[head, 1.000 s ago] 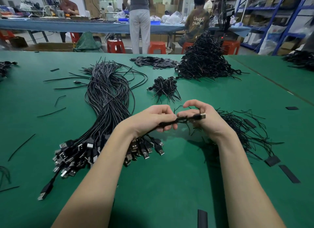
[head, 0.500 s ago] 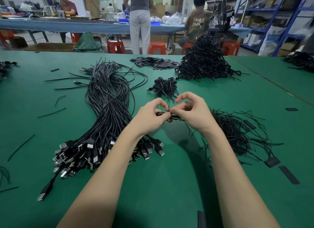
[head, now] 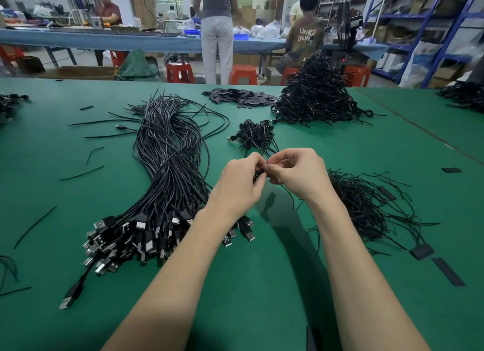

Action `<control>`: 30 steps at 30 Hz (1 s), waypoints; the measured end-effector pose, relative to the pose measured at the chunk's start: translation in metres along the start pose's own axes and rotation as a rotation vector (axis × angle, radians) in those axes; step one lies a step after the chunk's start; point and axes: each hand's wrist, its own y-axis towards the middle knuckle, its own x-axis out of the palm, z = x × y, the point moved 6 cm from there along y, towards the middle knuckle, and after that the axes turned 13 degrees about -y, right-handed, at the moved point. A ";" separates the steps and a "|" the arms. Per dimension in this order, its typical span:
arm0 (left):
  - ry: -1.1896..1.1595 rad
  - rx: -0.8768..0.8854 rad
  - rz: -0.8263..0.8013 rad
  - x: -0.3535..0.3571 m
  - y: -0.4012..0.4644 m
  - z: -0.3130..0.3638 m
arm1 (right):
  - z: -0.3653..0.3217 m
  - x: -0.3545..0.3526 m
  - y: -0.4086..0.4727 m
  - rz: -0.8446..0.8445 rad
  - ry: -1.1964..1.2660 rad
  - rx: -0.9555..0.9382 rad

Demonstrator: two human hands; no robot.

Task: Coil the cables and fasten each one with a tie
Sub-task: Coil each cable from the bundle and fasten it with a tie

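Note:
My left hand (head: 242, 181) and my right hand (head: 298, 173) meet above the green table (head: 262, 285), fingertips together. Between them they pinch a small coiled black cable (head: 259, 173), mostly hidden by the fingers; whether a tie is on it I cannot tell. A long bundle of loose black USB cables (head: 167, 167) lies to the left, its plugs fanned out near my left forearm. A heap of thin black ties (head: 366, 206) lies to the right of my right wrist. A small cluster of coiled cables (head: 255, 134) sits just beyond my hands.
A tall pile of coiled cables (head: 317, 94) stands at the back right, with flat black strips (head: 241, 97) beside it. Stray ties and strips lie scattered on the table. Beyond the far edge are red stools, a blue bench and several people.
The hands have moved slightly up and closer together. A second ago the cable was stretched between them with its plug showing by the right hand; now it is bunched up inside the fingertips.

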 end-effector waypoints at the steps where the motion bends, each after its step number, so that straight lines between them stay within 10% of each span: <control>1: 0.004 0.000 0.023 0.001 -0.001 0.001 | -0.003 0.000 0.001 0.019 -0.070 -0.033; 6: -0.264 -0.289 0.025 0.002 0.004 -0.008 | -0.006 0.001 0.001 0.140 -0.184 -0.159; 10: -1.088 -0.708 0.056 0.007 0.002 -0.020 | -0.011 0.005 -0.006 0.186 -0.095 -0.293; 14: -1.218 -0.732 0.152 0.003 0.000 -0.028 | -0.017 0.010 -0.008 0.184 -0.012 -0.347; 24: -0.963 -0.313 0.145 -0.011 0.008 -0.012 | 0.005 0.045 -0.020 -0.450 1.486 0.639; 30: -1.199 -0.644 0.215 -0.005 0.001 -0.032 | -0.014 0.004 -0.006 -0.040 0.126 -0.183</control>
